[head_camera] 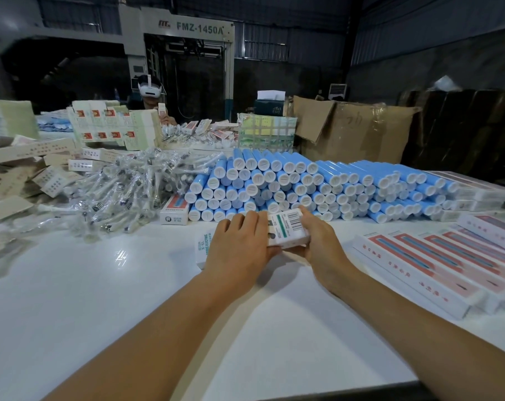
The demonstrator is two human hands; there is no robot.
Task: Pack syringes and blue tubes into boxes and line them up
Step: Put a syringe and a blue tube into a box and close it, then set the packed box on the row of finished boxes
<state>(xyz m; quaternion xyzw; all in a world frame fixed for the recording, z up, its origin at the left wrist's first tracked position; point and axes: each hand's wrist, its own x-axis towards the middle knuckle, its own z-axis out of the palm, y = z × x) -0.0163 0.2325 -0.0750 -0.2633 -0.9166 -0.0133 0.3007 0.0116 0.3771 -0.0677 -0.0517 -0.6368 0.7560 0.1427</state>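
Fingers of both hands curled round one box [287,230] | left hand [239,247] palm-down | right hand [322,241] grips its far side

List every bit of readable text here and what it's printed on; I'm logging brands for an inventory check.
"FMZ-1450A", beside a small red logo too blurred to read: grey machine at the back.
"X-S1": end of the small box left of the blue tubes.
"X-S1" and "ELECTRIC": flat box under the left hand.
Barcode with unreadable digits: box held in both hands.
Print on the packed boxes on the right: unreadable.
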